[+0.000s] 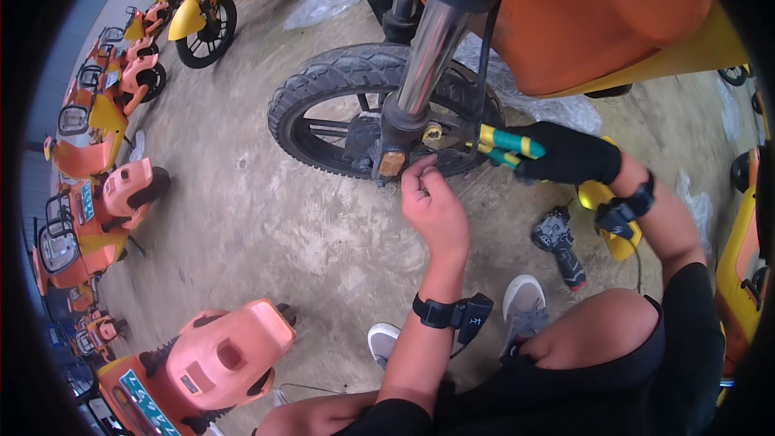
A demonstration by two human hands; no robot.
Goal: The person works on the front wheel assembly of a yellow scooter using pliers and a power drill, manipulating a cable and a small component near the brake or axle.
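My bare left hand (pixel 432 202) reaches up to the lower fork (pixel 410 113) of an orange scooter's front wheel, its fingers curled at a dark part beside an orange reflector (pixel 393 163); what they hold is unclear. My black-gloved right hand (pixel 569 153) is closed on green-and-yellow handled pliers (pixel 513 140), angled toward the wheel (pixel 319 83) just right of the hub. The pliers' jaws are hard to make out. A black cable (pixel 483 64) runs down beside the fork.
A cordless power tool (pixel 555 246) and a yellow part (pixel 612 244) lie on the concrete floor (pixel 266 226) by my shoes. Pink, orange and yellow scooters (pixel 127 198) line the left, with one (pixel 230 347) close at lower left and others at right (pixel 741 258). Plastic sheeting (pixel 323 0) lies around.
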